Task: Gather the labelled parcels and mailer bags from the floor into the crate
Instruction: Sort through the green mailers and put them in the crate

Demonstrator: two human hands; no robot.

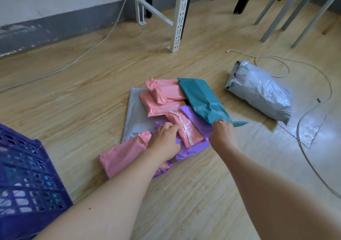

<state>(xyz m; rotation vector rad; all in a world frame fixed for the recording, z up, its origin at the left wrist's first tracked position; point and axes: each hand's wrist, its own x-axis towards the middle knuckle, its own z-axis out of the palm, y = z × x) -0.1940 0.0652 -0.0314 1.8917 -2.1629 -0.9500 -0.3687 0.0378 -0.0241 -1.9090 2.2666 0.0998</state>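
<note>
A heap of mailer bags lies on the wooden floor in front of me: several pink bags (162, 101), a purple bag (193, 147), a flat grey bag (134, 117) underneath and a teal bag (201, 99) on top at the right. My left hand (164, 140) has its fingers curled over the edge of a pink bag with a white strip (186, 130), beside another pink bag (123, 154). My right hand (223, 132) grips the near end of the teal bag. A stuffed silver mailer bag (262, 92) lies apart to the right. The purple crate (27, 180) stands at the lower left.
White shelf uprights (180, 16) and black and grey furniture legs (287, 8) stand behind the heap. A white cable (88, 49) runs along the floor from the wall, and another cable (302, 147) loops around the right side.
</note>
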